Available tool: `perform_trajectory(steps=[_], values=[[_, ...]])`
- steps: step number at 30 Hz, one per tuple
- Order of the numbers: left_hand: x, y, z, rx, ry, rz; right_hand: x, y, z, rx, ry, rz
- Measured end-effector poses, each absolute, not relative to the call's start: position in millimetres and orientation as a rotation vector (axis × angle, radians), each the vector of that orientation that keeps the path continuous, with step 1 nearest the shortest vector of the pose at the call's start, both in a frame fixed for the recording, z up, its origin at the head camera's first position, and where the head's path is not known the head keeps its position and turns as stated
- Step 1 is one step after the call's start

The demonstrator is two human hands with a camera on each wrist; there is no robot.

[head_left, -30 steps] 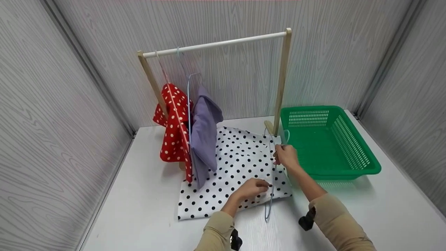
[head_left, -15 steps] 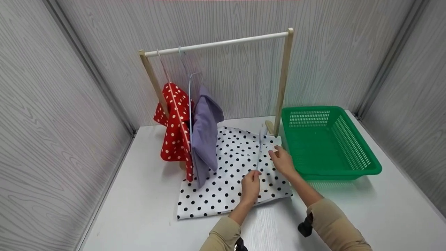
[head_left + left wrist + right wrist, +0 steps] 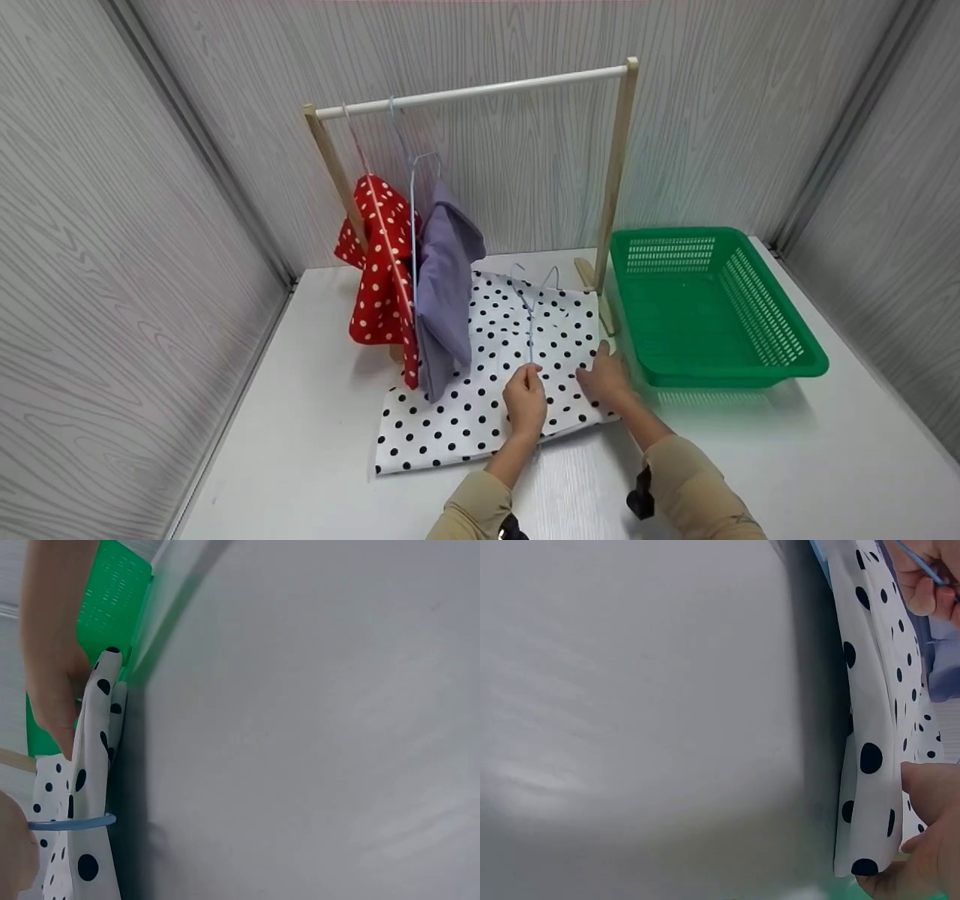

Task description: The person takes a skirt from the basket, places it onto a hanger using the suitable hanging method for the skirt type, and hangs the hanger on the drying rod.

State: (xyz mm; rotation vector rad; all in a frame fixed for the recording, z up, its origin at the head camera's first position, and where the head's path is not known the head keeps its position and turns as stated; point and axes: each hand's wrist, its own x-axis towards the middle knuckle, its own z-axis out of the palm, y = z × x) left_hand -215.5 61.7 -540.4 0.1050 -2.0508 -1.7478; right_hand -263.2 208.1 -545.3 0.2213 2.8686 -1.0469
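Note:
In the head view, my left hand (image 3: 526,405) grips a light blue wire hanger (image 3: 531,330) over the white cloth with black dots (image 3: 457,427). Two hooks stick up at the hanger's far end. The left wrist view shows the hanger's blue end (image 3: 75,823) passing across the cloth's near folded edge. My right hand (image 3: 606,379) is at the cloth's right edge, thumb and fingers spread. From the right wrist, its thumb appears on top of the dotted cloth (image 3: 877,712), with fingers at the edge; whether they pinch it is unclear.
A clothes rack (image 3: 480,90) with wooden posts stands behind. From its bar hang a red dotted cloth (image 3: 379,300) and a purple cloth (image 3: 446,292) on hangers at the left. A green basket (image 3: 814,360) sits to the right, near the right hand.
The left hand has taken hold of the hanger, which has shifted left over the dotted cloth. My right hand has let go of the hanger and come down to the cloth's right edge.

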Motion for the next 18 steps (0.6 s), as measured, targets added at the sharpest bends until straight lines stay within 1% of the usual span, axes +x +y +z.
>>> perform_trajectory(steps=[7,14,18], values=[[-216.8,55.4,-538.2,0.054,-2.020,-1.687,-269.4,204.6,-545.1,0.301,2.728,-1.152],[-217.1,51.1,-538.7,0.030,-2.025,-1.654,-273.2,202.2,-548.8,0.360,2.781,-1.048],[-216.7,49.6,-539.5,0.028,-2.024,-1.679,-274.8,198.4,-548.8,0.423,2.809,-1.095]])
